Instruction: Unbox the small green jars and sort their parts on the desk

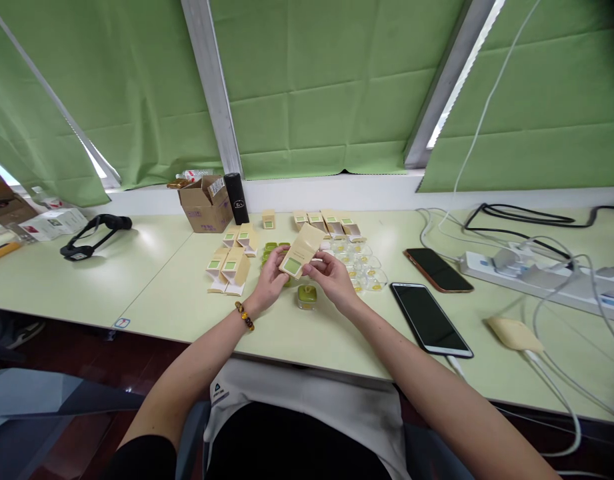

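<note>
Both my hands hold one small tan carton with a green label, tilted above the table. My left hand grips its lower left side, fingers closed round it. My right hand pinches its lower right edge. Just below the carton a small green jar stands on the table. More green jars sit behind my left hand. Several tan cartons lie to the left, and others stand in a row behind. Clear plastic cups lie to the right of my hands.
Two phones lie face up at the right, beside a power strip with tangled cables. An open cardboard box and a black cylinder stand at the back. A black strap device lies at the left.
</note>
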A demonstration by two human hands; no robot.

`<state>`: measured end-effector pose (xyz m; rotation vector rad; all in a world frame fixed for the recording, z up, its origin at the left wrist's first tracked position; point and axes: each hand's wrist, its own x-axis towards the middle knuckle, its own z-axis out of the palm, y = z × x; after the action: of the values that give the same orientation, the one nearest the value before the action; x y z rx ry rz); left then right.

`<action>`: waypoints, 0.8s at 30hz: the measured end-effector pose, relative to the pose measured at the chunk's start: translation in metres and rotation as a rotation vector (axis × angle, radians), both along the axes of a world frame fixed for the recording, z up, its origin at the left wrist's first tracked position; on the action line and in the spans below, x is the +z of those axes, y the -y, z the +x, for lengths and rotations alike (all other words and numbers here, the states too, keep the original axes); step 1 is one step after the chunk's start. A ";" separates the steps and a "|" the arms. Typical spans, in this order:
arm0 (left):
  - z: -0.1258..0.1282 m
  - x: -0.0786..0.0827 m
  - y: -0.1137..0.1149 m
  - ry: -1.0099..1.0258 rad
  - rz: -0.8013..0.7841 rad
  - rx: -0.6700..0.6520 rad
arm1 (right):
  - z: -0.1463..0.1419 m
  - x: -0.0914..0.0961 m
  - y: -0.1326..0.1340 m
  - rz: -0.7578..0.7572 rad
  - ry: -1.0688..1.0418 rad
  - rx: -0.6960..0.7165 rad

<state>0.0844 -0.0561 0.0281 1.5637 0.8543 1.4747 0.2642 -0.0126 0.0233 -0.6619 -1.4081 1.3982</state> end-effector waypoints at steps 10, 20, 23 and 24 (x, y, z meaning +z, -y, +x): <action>-0.001 -0.008 -0.004 0.025 0.002 -0.023 | 0.003 -0.002 -0.005 -0.022 0.034 -0.048; 0.002 -0.007 -0.001 -0.092 0.104 0.134 | 0.003 -0.002 -0.006 -0.066 -0.018 -0.066; 0.001 -0.008 0.001 -0.128 0.116 0.167 | 0.003 0.000 -0.005 -0.058 -0.013 -0.076; 0.001 -0.009 0.002 -0.137 0.112 0.163 | 0.003 0.000 -0.005 -0.055 -0.014 -0.078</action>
<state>0.0849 -0.0576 0.0192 1.7277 1.0134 1.5669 0.2676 -0.0076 0.0234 -0.7335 -1.3235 1.3819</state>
